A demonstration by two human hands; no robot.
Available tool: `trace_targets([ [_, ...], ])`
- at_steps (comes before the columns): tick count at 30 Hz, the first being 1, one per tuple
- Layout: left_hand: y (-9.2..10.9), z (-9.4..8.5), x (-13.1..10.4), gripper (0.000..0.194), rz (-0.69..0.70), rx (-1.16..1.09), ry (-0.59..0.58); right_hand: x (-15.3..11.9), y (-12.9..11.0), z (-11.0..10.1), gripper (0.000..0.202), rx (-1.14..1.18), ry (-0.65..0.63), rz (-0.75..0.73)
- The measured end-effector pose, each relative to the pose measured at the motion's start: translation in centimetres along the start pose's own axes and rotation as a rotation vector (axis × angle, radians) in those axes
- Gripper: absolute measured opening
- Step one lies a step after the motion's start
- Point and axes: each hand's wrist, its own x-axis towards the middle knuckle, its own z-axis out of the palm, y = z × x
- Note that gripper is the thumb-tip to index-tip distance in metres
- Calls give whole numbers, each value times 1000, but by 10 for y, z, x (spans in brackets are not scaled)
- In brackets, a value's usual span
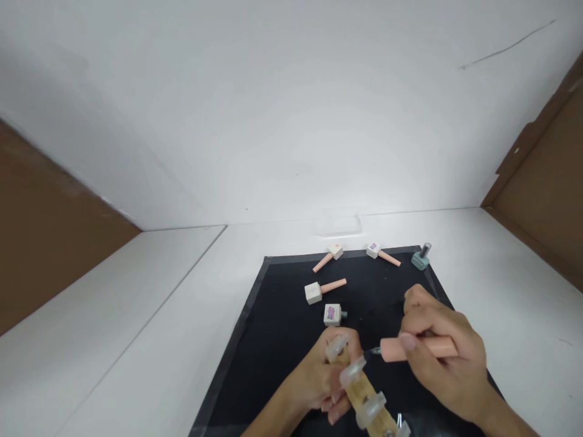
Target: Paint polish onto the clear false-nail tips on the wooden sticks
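My left hand (319,379) grips a wooden stick (364,394) that carries several clear false nail tips. My right hand (444,352) holds a peach-coloured brush cap (419,348) like a pen, its fine brush tip touching or nearly touching one nail tip (353,370). Just beyond my left hand, an open white square polish bottle (333,314) stands on the black mat (282,328).
Three closed polish bottles with peach caps lie on the mat: one at centre (323,289) and two at the far edge (328,257), (381,254). A teal bottle (421,258) stands at the mat's far right corner. White table all round, brown panels at both sides.
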Motion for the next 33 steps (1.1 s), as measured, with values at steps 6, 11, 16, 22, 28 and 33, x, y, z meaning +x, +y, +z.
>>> trace_targets([
  [6, -1, -1, -2, 17, 9, -23, -35, 0, -1, 2, 19, 120, -66, 37],
  [11, -2, 1, -3, 20, 35, -78, -131, -4, 1, 1, 22, 47, 16, 43],
  [16, 1, 6, -5, 23, 56, -116, -122, -8, 6, 0, 13, 163, -8, 59],
  [22, 5, 12, -2, 21, 49, -157, -109, -4, 4, -1, 14, 251, -99, 61],
  [28, 6, 16, 3, 19, 87, -239, -149, -4, 2, -2, 5, 270, -117, 54],
  [33, 5, 17, -2, 23, 40, -170, -17, -4, 1, -2, 11, 250, -143, 53],
])
